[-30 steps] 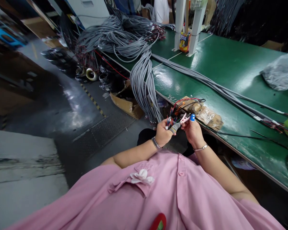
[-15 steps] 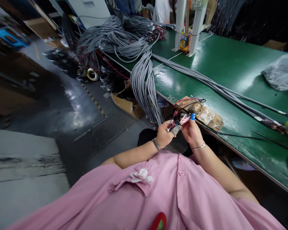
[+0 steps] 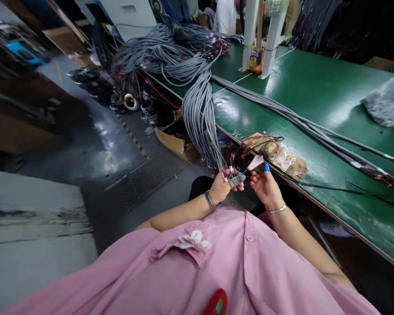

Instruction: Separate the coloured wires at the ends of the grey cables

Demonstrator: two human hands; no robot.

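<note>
Cannot see the lower part of the wire bundle [image 3: 229,173], hidden inside the left hand [image 3: 220,188]. Cannot make out the shape of the pink tool [image 3: 256,162] for blur. Loses a plastic bag [image 3: 387,100] past the right border and most of a person in white [image 3: 225,17] past the top. Curls the left hand tight around the bundle, with coloured tips sticking up beside a grey-covered thumb. Pinches the tool between blue-tipped thumb and curled fingers of the right hand [image 3: 266,189], apart from the bundle and just beside the table [image 3: 302,87]. Can see a taped cardboard piece [image 3: 284,158] at the near edge, grey cables [image 3: 184,65] heaped and hanging over the side, and an open carton [image 3: 172,141] on the floor.
</note>
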